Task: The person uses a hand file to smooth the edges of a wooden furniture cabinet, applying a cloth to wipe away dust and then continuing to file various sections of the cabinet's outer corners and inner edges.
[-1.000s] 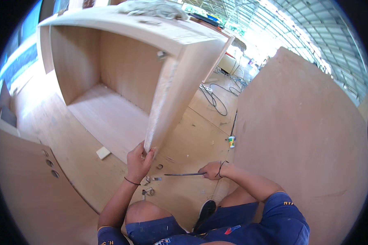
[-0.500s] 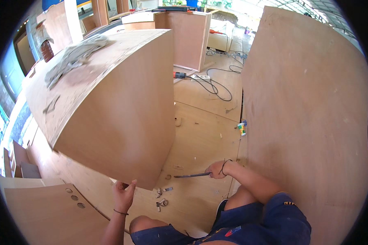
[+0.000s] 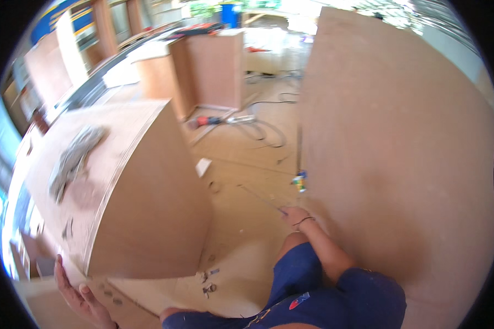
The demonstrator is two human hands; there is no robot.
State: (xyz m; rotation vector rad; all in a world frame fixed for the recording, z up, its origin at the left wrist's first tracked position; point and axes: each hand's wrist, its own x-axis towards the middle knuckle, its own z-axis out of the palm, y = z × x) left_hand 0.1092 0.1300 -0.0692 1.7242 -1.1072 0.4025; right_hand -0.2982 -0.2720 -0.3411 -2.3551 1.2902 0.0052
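Note:
My left hand (image 3: 82, 296) is raised beside the near-left corner of a plywood box (image 3: 153, 219), fingers apart and empty. Whether its fingertips touch the corner I cannot tell. In my right hand (image 3: 297, 215), closed round one end, is a long thin dark bar-like tool (image 3: 262, 198); motion blurs it and its exact kind is unclear. It points away to the left, above the wooden floor. A crumpled grey cloth (image 3: 77, 159) lies on top of the box. Small scraps (image 3: 207, 282) lie at the foot of its near edge.
A tall plywood panel (image 3: 379, 153) stands close on my right. Farther ahead are a red and black power tool (image 3: 206, 122) with its cable (image 3: 266, 134) and another wooden cabinet (image 3: 214, 71). A small colourful tube (image 3: 299, 181) lies beside the panel. A board with round holes (image 3: 132, 307) is at lower left.
My left hand has let go of the box's lower edge and moved left to its corner, opening. The box now sits lower, farther left in view. The right hand still holds the tool; the view has shifted.

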